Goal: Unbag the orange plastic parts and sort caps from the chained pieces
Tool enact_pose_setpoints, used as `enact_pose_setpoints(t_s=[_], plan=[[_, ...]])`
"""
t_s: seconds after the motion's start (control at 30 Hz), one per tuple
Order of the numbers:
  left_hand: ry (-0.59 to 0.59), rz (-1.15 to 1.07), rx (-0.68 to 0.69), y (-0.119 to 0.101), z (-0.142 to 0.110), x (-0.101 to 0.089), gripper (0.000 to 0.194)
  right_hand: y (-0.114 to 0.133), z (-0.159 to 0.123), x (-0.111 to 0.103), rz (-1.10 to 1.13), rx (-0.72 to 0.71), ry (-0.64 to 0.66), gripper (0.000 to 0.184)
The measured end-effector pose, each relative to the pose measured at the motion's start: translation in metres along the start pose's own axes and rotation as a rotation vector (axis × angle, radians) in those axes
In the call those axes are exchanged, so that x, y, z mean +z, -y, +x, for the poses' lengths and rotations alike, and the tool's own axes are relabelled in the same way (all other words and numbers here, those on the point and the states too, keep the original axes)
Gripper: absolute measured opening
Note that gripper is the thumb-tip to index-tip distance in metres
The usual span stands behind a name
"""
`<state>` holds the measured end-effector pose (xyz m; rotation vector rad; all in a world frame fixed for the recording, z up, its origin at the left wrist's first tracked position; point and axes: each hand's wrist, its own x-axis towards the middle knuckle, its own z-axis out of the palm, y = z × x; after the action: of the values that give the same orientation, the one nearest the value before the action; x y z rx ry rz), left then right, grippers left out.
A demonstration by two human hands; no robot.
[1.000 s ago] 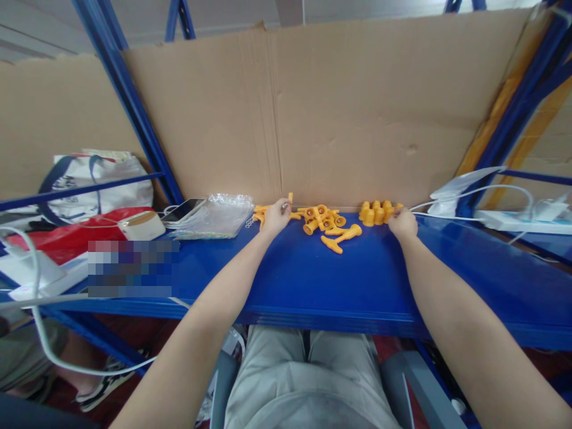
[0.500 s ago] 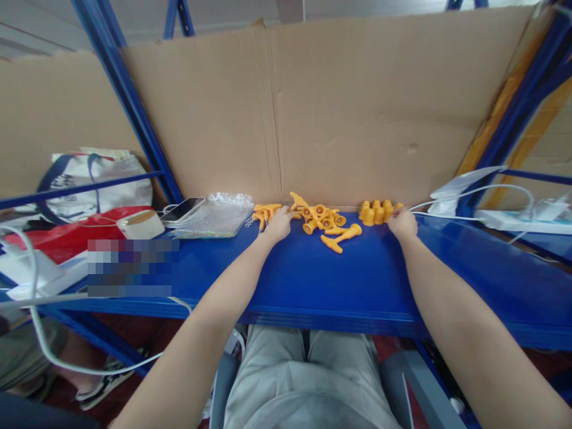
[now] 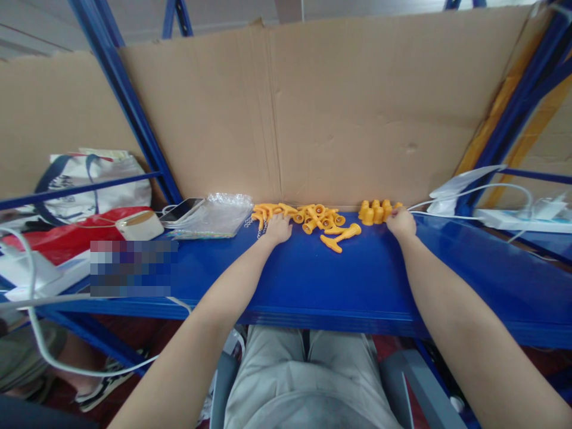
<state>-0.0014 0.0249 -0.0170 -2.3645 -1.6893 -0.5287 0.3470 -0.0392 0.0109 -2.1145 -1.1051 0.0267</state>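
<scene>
Yellow T-shaped handles (image 3: 331, 243); left hand (image 3: 279, 230), fingers spread; right hand (image 3: 401, 224), fingers' hold: can't tell

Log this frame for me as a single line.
left hand: at chained yellow handles | right hand: at yellow cups | grips: unclear | between hands: yellow T-shaped piece on blue shelf
</scene>
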Motion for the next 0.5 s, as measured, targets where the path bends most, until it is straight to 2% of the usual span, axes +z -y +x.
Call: enact_pose_setpoints(t_s=[0.2,0.37,0.5], plan=[[-0.031,-0.019,0.011,-0.0003,-0.0023,-0.0028,0.043,0.0023,-0.0029,-0.0029,-0.042,0.004,-0.013,0.026],[-0.076,-0.075,0.123,-0.0040,-0.0011,-0.0079,0.044,0.0028,-0.0037,-0.0040,-0.069,0.019,-0.033,0.029],[-0.036,-0.089,0.200,-0.0084,-0.0020,-0.0081,0.048,0.0031,-0.0036,-0.0050,-0.096,0.047,0.011,0.035]])
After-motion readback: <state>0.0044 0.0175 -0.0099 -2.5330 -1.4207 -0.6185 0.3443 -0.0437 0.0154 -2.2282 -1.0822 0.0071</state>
